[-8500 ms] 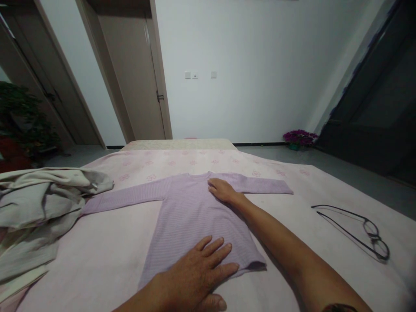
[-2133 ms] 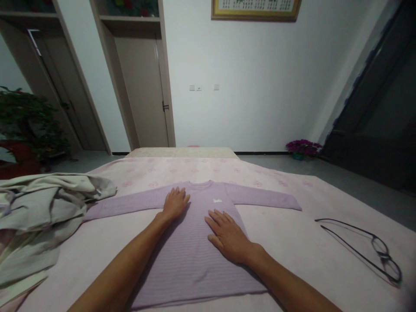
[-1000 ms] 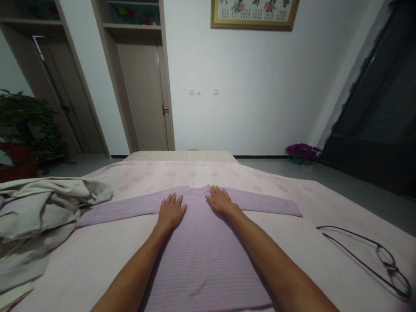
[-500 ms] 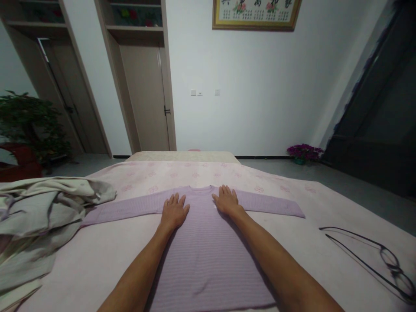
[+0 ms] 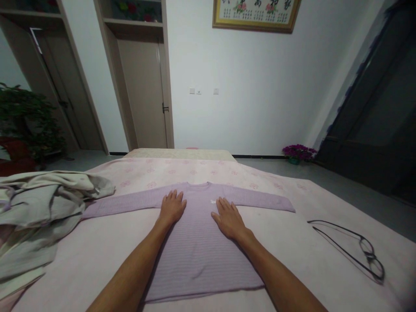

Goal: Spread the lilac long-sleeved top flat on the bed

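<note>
A lilac knitted sweater (image 5: 198, 247) lies flat on a pink bed cover (image 5: 292, 242), both sleeves stretched out sideways. My left hand (image 5: 171, 208) rests palm down on its chest near the left shoulder, fingers spread. Flat on the chest's right side, a little nearer to me, lies my right hand (image 5: 228, 217), fingers spread too. Neither hand holds anything. A small white mark (image 5: 212, 201) shows on the sweater between the two hands.
A crumpled grey-beige garment (image 5: 42, 212) is heaped on the bed at the left. A pair of glasses (image 5: 354, 245) lies on the cover at the right. Beyond the bed are doors, a potted plant (image 5: 22, 125) and purple flowers (image 5: 297, 152) by the wall.
My right hand has slid from the collar area down toward me over the chest, uncovering the white mark. The left hand has hardly moved. The view dipped a little.
</note>
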`<state>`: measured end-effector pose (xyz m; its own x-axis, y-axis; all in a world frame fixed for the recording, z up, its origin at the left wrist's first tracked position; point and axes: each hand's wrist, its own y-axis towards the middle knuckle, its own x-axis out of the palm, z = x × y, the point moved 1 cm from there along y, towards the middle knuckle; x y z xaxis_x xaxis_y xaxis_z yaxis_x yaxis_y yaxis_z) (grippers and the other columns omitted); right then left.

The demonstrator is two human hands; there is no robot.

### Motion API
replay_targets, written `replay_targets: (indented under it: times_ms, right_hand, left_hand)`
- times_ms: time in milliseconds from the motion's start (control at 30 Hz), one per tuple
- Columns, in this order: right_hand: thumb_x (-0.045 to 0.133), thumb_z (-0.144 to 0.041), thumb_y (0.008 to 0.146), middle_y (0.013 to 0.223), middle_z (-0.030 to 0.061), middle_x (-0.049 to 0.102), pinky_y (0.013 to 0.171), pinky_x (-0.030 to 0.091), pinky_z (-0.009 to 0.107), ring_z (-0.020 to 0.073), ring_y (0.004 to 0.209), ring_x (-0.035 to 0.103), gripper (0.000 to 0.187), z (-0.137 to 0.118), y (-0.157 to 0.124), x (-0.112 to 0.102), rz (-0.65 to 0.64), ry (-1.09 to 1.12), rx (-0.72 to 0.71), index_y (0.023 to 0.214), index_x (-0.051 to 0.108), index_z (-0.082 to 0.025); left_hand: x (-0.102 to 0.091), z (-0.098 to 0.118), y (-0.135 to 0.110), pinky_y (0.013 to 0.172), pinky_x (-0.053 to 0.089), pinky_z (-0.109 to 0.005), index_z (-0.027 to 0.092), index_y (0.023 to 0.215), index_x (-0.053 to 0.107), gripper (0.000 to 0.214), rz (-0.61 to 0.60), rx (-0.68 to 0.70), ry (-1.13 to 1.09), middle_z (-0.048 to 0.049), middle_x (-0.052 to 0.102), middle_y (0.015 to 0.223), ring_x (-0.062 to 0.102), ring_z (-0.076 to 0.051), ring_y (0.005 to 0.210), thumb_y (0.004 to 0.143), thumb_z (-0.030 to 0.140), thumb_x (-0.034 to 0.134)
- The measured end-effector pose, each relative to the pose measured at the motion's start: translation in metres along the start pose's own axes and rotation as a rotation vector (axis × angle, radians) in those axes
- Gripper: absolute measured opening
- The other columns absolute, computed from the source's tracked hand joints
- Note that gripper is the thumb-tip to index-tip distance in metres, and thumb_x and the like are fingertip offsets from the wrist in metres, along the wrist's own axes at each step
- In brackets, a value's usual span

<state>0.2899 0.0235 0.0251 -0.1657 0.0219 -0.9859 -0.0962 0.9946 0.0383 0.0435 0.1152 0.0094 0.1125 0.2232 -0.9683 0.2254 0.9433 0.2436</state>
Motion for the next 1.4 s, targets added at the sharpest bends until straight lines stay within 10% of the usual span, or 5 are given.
replay_targets:
  times_ms: [533, 1400]
  right_hand:
    - [0.022, -0.059, 0.101, 0.167, 0.0128, 0.02, 0.124, 0.003, 0.044, 0.0249, 0.155, 0.014, 0.076, 0.001, 0.004, 0.009, 0.052, -0.016, -0.001, 0.16, 0.026, -0.01]
    - [0.029, -0.054, 0.101, 0.165, 0.0139, 0.028, 0.124, 0.005, 0.042, 0.0257, 0.153, 0.022, 0.072, 0.0, 0.003, 0.01, 0.106, -0.006, 0.001, 0.157, 0.035, -0.01]
  left_hand:
    - [-0.027, -0.023, -0.108, 0.123, 0.023, -0.049, 0.028, 0.154, 0.042, 0.061, -0.126, 0.119, -0.076, -0.0092, 0.032, 0.164, 0.025, -0.028, 0.153, 0.1, 0.054, 0.039]
    - [-0.03, -0.028, -0.113, 0.122, 0.026, -0.051, 0.022, 0.15, 0.049, 0.057, -0.059, 0.159, -0.086, -0.014, 0.039, 0.16, 0.033, -0.031, 0.15, 0.101, 0.049, 0.04]
